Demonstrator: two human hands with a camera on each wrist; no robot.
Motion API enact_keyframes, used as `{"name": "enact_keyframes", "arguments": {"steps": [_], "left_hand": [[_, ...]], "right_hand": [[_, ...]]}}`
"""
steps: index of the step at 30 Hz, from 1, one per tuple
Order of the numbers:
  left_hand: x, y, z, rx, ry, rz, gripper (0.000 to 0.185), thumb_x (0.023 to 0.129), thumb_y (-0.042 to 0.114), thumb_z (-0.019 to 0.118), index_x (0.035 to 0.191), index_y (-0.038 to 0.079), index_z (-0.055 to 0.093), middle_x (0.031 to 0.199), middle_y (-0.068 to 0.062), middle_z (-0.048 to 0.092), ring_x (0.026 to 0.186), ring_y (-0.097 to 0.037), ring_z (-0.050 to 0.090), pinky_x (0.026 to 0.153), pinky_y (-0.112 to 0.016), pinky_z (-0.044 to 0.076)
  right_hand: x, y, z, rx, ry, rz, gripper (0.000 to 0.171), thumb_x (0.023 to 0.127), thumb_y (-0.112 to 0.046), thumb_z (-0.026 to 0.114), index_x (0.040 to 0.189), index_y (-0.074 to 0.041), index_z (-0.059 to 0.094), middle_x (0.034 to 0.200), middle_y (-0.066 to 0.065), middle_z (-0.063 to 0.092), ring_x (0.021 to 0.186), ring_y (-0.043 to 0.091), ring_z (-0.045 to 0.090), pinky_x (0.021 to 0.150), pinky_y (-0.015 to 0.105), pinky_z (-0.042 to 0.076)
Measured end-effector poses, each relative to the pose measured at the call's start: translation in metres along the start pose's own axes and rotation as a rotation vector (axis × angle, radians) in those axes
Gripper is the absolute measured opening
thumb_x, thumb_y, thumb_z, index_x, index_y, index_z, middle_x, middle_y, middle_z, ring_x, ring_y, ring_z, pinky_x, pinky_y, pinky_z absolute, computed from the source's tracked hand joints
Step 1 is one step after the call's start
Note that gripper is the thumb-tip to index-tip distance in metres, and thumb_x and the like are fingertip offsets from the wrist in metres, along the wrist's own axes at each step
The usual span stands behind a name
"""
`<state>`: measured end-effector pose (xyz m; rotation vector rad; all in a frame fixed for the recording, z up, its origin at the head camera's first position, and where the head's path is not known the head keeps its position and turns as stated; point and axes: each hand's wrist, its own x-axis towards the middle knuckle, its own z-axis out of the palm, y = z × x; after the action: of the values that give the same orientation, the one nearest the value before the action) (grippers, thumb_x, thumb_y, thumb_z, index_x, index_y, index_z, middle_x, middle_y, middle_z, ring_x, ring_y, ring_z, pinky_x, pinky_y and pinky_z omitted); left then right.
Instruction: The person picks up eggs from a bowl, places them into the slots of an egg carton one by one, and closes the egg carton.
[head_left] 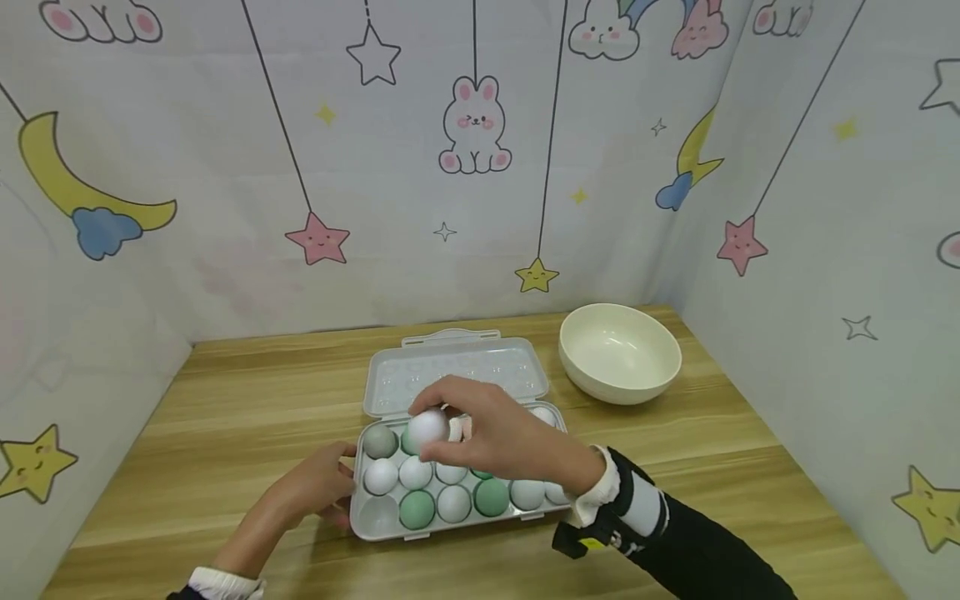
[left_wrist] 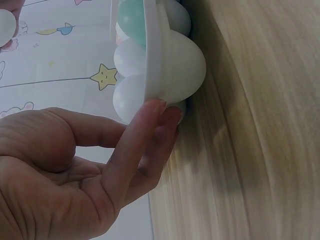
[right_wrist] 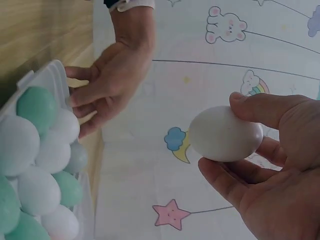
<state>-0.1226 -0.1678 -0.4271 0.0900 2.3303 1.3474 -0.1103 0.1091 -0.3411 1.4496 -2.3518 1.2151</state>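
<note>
My right hand (head_left: 498,429) holds a white egg (right_wrist: 226,133) between thumb and fingers, raised over the back left part of an egg carton (head_left: 375,518). The carton's clear lid (head_left: 457,367) is folded back away from me. White eggs (head_left: 380,476), green eggs (head_left: 417,509) and a grey-green egg (head_left: 380,442) fill most of its cups, while the near left cup shows no egg. At the carton's left end my left hand (head_left: 318,483) grips the rim, with fingertips (left_wrist: 156,106) against its edge in the left wrist view. My right hand hides some back cups.
A cream bowl (head_left: 619,354) stands at the back right of the wooden table (head_left: 262,392), beside the carton's lid. White cloth walls (head_left: 390,208) with cartoon prints enclose the table at the back and on both sides.
</note>
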Motion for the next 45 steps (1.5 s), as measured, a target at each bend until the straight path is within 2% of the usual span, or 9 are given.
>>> {"name": "enact_keyframes", "arguments": {"steps": [6, 9, 14, 20, 33, 45], "left_hand": [[-0.001, 0.001, -0.002, -0.012, -0.003, 0.003, 0.063, 0.084, -0.011, 0.052, 0.142, -0.023, 0.029, 0.102, -0.024, 0.065, 0.080, -0.028, 0.070, 0.059, -0.038, 0.065], [-0.003, 0.002, -0.003, -0.016, -0.004, 0.002, 0.063, 0.084, -0.012, 0.052, 0.142, -0.023, 0.029, 0.102, -0.025, 0.065, 0.081, -0.028, 0.070, 0.059, -0.038, 0.065], [-0.004, 0.002, -0.004, -0.031, -0.018, 0.009, 0.065, 0.084, -0.012, 0.052, 0.143, -0.023, 0.027, 0.103, -0.024, 0.065, 0.081, -0.029, 0.070, 0.061, -0.039, 0.066], [-0.004, 0.001, -0.004, -0.048, -0.025, 0.016, 0.067, 0.083, -0.010, 0.053, 0.143, -0.023, 0.027, 0.102, -0.023, 0.065, 0.081, -0.029, 0.071, 0.061, -0.039, 0.065], [-0.001, -0.001, -0.002, -0.038, -0.019, 0.017, 0.063, 0.084, -0.012, 0.051, 0.142, -0.024, 0.029, 0.101, -0.022, 0.066, 0.081, -0.029, 0.071, 0.061, -0.039, 0.066], [0.000, -0.005, -0.003, -0.043, -0.017, 0.016, 0.062, 0.085, -0.013, 0.049, 0.143, -0.022, 0.028, 0.100, -0.022, 0.066, 0.079, -0.028, 0.071, 0.060, -0.038, 0.065]], "right_hand": [[0.002, 0.003, 0.035, -0.091, -0.141, 0.037, 0.032, 0.092, -0.017, 0.080, 0.120, -0.009, 0.065, 0.118, 0.000, 0.063, 0.109, 0.005, 0.054, 0.094, 0.016, 0.051], [0.004, 0.006, 0.051, -0.119, -0.198, 0.058, 0.033, 0.093, -0.019, 0.078, 0.121, -0.010, 0.064, 0.119, -0.001, 0.062, 0.107, 0.003, 0.053, 0.093, 0.011, 0.047], [0.005, 0.014, 0.074, -0.182, -0.253, 0.072, 0.033, 0.093, -0.019, 0.078, 0.122, -0.011, 0.064, 0.120, -0.003, 0.059, 0.107, 0.001, 0.051, 0.093, 0.005, 0.041], [0.004, 0.024, 0.094, -0.260, -0.286, 0.057, 0.036, 0.091, -0.022, 0.080, 0.122, -0.012, 0.065, 0.121, -0.002, 0.060, 0.108, 0.003, 0.052, 0.094, 0.004, 0.038], [0.000, 0.038, 0.115, -0.362, -0.321, 0.070, 0.038, 0.089, -0.027, 0.082, 0.123, -0.017, 0.067, 0.121, -0.004, 0.060, 0.109, 0.002, 0.052, 0.093, 0.004, 0.039], [0.001, 0.041, 0.122, -0.399, -0.327, 0.053, 0.039, 0.087, -0.031, 0.083, 0.120, -0.017, 0.068, 0.119, -0.005, 0.062, 0.111, 0.003, 0.053, 0.098, 0.008, 0.041]]}}
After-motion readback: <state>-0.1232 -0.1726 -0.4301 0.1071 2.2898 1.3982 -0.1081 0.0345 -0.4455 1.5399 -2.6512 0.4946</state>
